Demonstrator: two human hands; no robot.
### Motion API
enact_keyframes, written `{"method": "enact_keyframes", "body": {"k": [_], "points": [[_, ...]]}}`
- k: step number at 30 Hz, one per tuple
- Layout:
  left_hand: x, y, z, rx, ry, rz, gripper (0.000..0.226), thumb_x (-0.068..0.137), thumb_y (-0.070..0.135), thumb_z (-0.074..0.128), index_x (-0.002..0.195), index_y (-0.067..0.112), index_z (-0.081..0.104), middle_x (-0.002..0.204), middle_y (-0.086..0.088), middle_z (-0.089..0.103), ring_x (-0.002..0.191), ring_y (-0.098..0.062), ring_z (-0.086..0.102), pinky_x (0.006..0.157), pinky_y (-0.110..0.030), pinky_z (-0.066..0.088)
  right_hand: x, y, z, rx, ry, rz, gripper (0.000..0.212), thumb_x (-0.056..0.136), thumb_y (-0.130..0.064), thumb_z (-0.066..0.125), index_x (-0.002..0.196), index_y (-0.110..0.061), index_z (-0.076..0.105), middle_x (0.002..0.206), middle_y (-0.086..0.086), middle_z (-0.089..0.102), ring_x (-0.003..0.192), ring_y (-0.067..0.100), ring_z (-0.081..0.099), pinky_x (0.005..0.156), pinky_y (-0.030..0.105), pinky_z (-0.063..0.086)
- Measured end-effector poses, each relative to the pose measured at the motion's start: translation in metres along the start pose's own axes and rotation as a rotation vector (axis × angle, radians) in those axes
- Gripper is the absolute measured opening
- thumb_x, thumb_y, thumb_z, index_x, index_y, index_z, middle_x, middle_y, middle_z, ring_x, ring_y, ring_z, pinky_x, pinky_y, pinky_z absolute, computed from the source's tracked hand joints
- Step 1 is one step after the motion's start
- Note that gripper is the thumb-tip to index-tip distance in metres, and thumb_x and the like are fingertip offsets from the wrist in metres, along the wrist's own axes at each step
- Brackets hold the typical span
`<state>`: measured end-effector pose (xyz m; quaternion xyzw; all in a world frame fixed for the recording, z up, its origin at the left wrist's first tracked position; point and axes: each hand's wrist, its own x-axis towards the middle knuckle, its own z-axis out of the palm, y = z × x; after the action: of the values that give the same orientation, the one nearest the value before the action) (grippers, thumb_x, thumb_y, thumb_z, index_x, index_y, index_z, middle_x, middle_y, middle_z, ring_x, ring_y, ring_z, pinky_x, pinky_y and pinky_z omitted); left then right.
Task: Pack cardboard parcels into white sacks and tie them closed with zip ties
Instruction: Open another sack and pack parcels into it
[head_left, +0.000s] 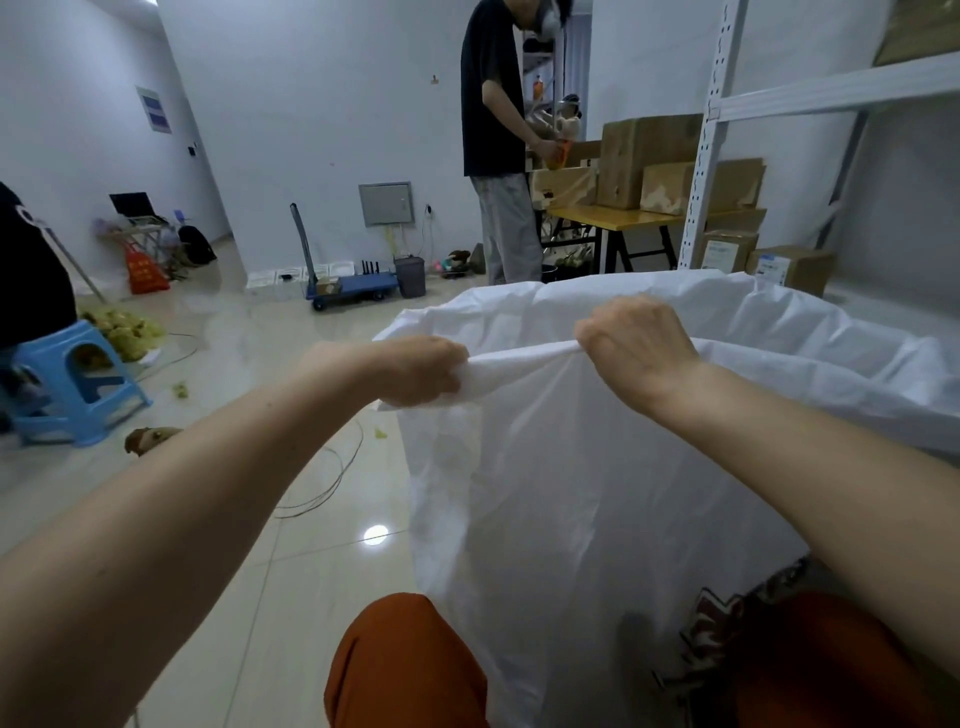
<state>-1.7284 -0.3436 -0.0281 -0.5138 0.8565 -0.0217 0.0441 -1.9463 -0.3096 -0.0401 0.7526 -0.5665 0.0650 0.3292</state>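
Observation:
A large white sack (561, 499) stands upright on the floor between my knees, its mouth open toward the far side. My left hand (415, 371) grips a bunched fold of the near rim at the sack's left corner. My right hand (636, 345) grips the same near rim a little to the right, pulling the edge taut between the two fists. The sack's inside is hidden from here. Cardboard parcels (644, 161) are stacked on a yellow table (608, 218) at the back right. No zip tie is visible.
A person in a dark shirt (493, 135) stands at the table. A white metal shelf upright (709, 135) rises on the right, with boxes (789, 267) at its foot. A blue stool (78, 379) stands at left, a blue trolley (348, 283) by the far wall, and loose wire (327, 483) lies on the tiles.

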Motion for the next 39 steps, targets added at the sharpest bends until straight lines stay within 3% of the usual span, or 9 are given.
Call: {"method": "enact_keyframes", "body": {"k": [3,7,12,15,18,21,24,32,39], "points": [[-0.004,-0.014,-0.004,0.068,0.215,-0.046,0.018,0.098,0.012,0.039,0.112,0.012,0.051,0.101,-0.008,0.055,0.085,-0.024,0.049,0.074,-0.032,0.040,0.002,-0.006,-0.002,-0.040,0.044,-0.048,0.021,0.060,0.009,0.061,0.056,-0.011,0.060,0.054,0.008,0.059,0.048,0.023,0.046,0.054,0.026,0.026],[-0.007,-0.038,0.006,0.288,0.483,-0.179,0.022,0.095,0.007,0.032,0.114,0.013,0.041,0.105,-0.008,0.056,0.091,-0.025,0.052,0.086,-0.035,0.038,0.011,-0.023,-0.003,0.029,0.291,-0.150,0.027,0.054,-0.002,0.033,0.039,-0.015,0.051,0.036,0.005,0.048,0.033,0.020,0.044,0.049,0.020,0.024],[-0.010,-0.044,0.019,0.257,0.411,-0.429,0.043,0.087,0.004,0.043,0.130,0.008,0.036,0.125,-0.015,0.052,0.114,-0.031,0.049,0.099,-0.039,0.036,0.010,-0.058,-0.010,-0.021,0.308,-0.215,0.032,0.058,0.000,0.027,0.047,-0.015,0.051,0.042,0.005,0.049,0.038,0.020,0.046,0.049,0.024,0.021],[-0.012,-0.013,0.004,-0.011,0.387,-0.149,0.070,0.080,0.004,0.057,0.143,0.013,0.029,0.139,-0.009,0.044,0.126,-0.026,0.041,0.105,-0.034,0.033,0.010,-0.058,-0.006,-0.115,0.387,-0.295,0.029,0.062,0.006,0.034,0.052,-0.014,0.053,0.047,0.006,0.048,0.043,0.020,0.044,0.049,0.027,0.020],[-0.007,0.028,-0.005,-0.153,0.338,0.125,0.039,0.083,0.005,0.054,0.120,0.011,0.047,0.115,-0.008,0.061,0.106,-0.027,0.056,0.079,-0.029,0.041,0.014,-0.056,-0.006,-0.094,0.451,-0.305,0.042,0.077,0.010,0.025,0.057,-0.009,0.058,0.051,0.010,0.051,0.046,0.022,0.046,0.049,0.029,0.027],[0.005,0.028,-0.002,-0.071,0.431,0.051,0.028,0.090,0.001,0.041,0.116,0.006,0.049,0.114,-0.016,0.060,0.104,-0.034,0.057,0.078,-0.036,0.044,0.008,-0.054,-0.012,-0.063,0.304,-0.154,0.008,0.073,-0.014,0.056,0.076,-0.009,0.061,0.060,0.007,0.056,0.053,0.024,0.051,0.053,0.028,0.031],[0.010,0.015,0.008,-0.093,0.464,-0.050,0.042,0.091,-0.002,0.034,0.132,0.009,0.039,0.128,-0.017,0.054,0.112,-0.033,0.052,0.086,-0.038,0.041,-0.004,-0.041,-0.009,-0.074,0.171,0.046,0.034,0.053,-0.027,0.079,0.073,-0.016,0.054,0.061,0.002,0.057,0.054,0.021,0.053,0.056,0.028,0.026],[-0.005,0.028,-0.019,-0.290,0.089,0.055,0.062,0.080,0.008,0.061,0.138,0.020,0.040,0.124,0.000,0.048,0.112,-0.015,0.046,0.091,-0.022,0.039,-0.011,-0.024,0.008,-0.140,0.534,-0.235,0.021,0.085,0.005,0.046,0.072,-0.011,0.051,0.060,0.005,0.044,0.044,0.020,0.038,0.044,0.029,0.020],[0.008,0.035,-0.032,-0.313,-0.096,0.048,0.028,0.082,0.025,0.069,0.057,0.028,0.057,0.061,0.010,0.047,0.063,-0.010,0.042,0.060,-0.023,0.035,-0.017,-0.026,0.003,-0.092,0.587,-0.345,0.032,0.072,0.015,0.038,0.058,-0.013,0.042,0.057,0.007,0.041,0.046,0.020,0.035,0.046,0.029,0.019]]}}
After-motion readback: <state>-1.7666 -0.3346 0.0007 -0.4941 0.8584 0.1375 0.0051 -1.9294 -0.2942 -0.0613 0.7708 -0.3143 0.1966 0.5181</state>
